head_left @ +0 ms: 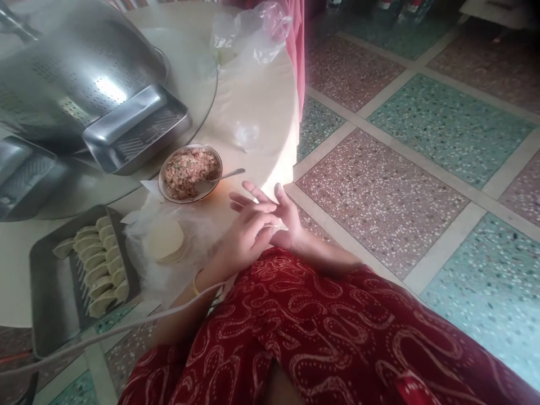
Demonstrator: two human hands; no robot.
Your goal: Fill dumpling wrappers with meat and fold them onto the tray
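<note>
My left hand (252,229), with a yellow bangle (196,283) at the wrist, is closed over a small pale dumpling wrapper (278,225), mostly hidden by the fingers. Under and beside it, my right hand (290,216) has its palm up, thumb raised and fingers stretched apart; the wrapper's edge shows in front of its palm. Close by on the table is a bowl (159,183) of minced filling (185,169) with a spoon (232,174) in it. A stack of round wrappers (164,241) lies on a plastic bag (147,270).
Folded dumplings (97,264) line one side of a metal tray (50,292) at the table edge. A large perforated steel colander (84,67) and two upturned metal trays (137,126) stand beyond. A white cable (126,328) crosses below; a clear plastic bag (253,31) lies at the back.
</note>
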